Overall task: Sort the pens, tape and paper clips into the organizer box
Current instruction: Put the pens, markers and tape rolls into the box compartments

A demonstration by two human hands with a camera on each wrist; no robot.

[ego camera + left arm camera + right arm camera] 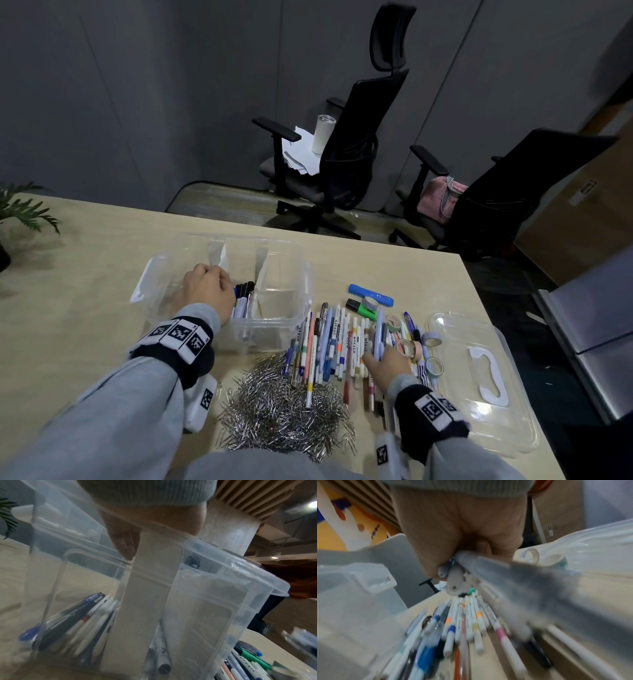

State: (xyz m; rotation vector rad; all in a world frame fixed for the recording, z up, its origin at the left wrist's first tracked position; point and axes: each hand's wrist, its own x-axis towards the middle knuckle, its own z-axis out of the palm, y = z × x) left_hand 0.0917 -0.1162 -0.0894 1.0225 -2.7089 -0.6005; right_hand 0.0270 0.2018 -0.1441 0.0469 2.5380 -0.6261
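Observation:
The clear organizer box (306,274) stands mid-table with several pens (245,294) in its middle compartment. My left hand (205,291) lies over the box's near-left rim with its fingers curled; I see nothing in it. In the left wrist view a fingertip (126,547) touches a divider's top edge above the boxed pens (82,615). My right hand (385,361) grips a few pale blue-grey pens (377,337) at the right side of the loose pen pile (329,342). The right wrist view shows that hand (453,534) closed round the pens (505,574). Paper clips (284,407) lie heaped in front.
Tape rolls (433,339) lie scattered right of the pens, and one tape roll (532,555) shows beside the clear lid (599,540). That lid (479,383) rests by the table's right edge. A blue marker (371,294) and a green highlighter (361,310) lie behind the pile. Two office chairs stand beyond the table.

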